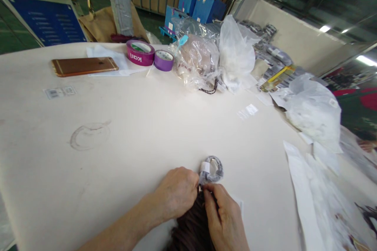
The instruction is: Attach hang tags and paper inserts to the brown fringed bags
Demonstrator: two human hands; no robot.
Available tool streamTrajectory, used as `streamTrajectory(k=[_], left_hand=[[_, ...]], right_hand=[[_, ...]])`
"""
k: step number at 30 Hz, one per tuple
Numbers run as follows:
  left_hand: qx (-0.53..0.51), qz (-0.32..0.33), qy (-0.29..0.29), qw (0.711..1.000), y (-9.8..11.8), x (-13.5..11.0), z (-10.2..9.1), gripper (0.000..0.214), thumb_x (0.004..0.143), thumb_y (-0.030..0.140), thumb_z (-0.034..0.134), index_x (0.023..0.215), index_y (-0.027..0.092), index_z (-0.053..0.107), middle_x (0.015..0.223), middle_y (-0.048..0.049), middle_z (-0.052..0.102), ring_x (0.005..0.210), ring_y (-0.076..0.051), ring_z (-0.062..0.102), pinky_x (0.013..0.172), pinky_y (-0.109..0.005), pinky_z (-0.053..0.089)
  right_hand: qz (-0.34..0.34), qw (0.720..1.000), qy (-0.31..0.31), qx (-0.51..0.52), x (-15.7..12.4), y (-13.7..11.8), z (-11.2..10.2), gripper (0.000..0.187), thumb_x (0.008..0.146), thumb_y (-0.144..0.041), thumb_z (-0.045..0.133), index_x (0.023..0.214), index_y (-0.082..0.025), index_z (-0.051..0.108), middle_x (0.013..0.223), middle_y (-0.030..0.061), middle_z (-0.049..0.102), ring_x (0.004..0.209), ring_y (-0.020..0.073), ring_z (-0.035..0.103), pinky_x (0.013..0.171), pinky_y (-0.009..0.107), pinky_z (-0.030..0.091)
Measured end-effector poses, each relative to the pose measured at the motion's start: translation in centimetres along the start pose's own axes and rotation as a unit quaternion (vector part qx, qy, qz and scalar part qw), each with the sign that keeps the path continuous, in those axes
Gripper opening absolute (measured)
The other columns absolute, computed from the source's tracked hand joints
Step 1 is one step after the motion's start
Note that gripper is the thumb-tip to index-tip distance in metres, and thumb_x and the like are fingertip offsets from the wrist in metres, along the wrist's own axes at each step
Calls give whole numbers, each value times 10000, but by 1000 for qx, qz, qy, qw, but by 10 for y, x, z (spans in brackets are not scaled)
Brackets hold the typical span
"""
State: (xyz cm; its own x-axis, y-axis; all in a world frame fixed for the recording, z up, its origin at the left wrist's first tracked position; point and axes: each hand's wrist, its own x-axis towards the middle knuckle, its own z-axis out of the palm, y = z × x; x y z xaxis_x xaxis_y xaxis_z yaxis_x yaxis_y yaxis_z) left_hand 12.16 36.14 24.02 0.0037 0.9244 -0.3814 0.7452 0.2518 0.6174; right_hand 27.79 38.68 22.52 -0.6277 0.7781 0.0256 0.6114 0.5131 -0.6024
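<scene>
Over the tabletop, my right hand pinches a metal fitting between dark fur and grey coil; my left hand curls alongside, grip hidden. Handling the fitting seemingly demands steadiness next.

table: one broad off-white table, its top marked by a faint brownish ring stain;
far left: a bronze-backed phone, lying partly over a pale sheet; a barcode sticker nearer than the phone;
tape: a magenta roll and a purple roll, side by side and lying flat;
far middle: a filled clear plastic bag, a dark patterned cord at its foot; a white bag just beside it;
right: a small white label; a bulging whitish bag towards the edge;
near side: a grey coil with a white tag; a dark furry piece
</scene>
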Motion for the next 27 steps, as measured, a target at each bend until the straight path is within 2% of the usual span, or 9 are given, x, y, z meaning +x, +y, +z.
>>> streamTrajectory(k=[6,9,12,17,22,27], left_hand=[[69,-13,-11,997,9,-1,2,323,778,143,341,800,155,664,785,-154,683,752,-295,650,612,-336,447],[94,-22,16,995,2,-2,0,350,789,134,300,855,143,643,808,-162,674,764,-292,643,624,-346,438],[95,-38,48,994,-10,-1,-7,307,777,137,316,786,151,623,758,-132,658,718,-257,623,596,-314,394],[-46,-5,40,998,-24,-1,-23,183,702,128,392,558,169,497,541,2,515,537,-122,471,516,-229,286],[-168,8,46,985,-27,-2,-29,113,628,135,429,528,169,471,488,53,433,488,-87,388,466,-199,243],[-211,7,44,976,-28,-5,-33,102,609,128,438,526,166,484,458,70,416,457,-76,376,465,-195,243]], right_hand=[[0,1000,7,-7,-2,2,2,150,884,-217,405,881,-207,555,813,35,628,737,149,608,642,236,469],[-6,1000,10,-13,-3,2,5,150,888,-207,398,877,-205,547,810,34,619,732,144,601,638,237,464],[-30,999,30,-31,-2,1,5,157,887,-190,390,903,-193,546,825,49,611,733,147,593,638,245,463],[-119,980,105,-121,3,-6,0,186,851,-168,463,1011,-187,558,970,85,594,862,191,555,731,322,440],[-144,977,80,-138,13,-17,-4,156,829,-157,486,956,-202,565,923,75,561,835,206,515,702,346,405],[-121,986,53,-104,20,-24,-2,153,809,-150,483,922,-196,575,888,68,538,827,208,501,706,346,400]])
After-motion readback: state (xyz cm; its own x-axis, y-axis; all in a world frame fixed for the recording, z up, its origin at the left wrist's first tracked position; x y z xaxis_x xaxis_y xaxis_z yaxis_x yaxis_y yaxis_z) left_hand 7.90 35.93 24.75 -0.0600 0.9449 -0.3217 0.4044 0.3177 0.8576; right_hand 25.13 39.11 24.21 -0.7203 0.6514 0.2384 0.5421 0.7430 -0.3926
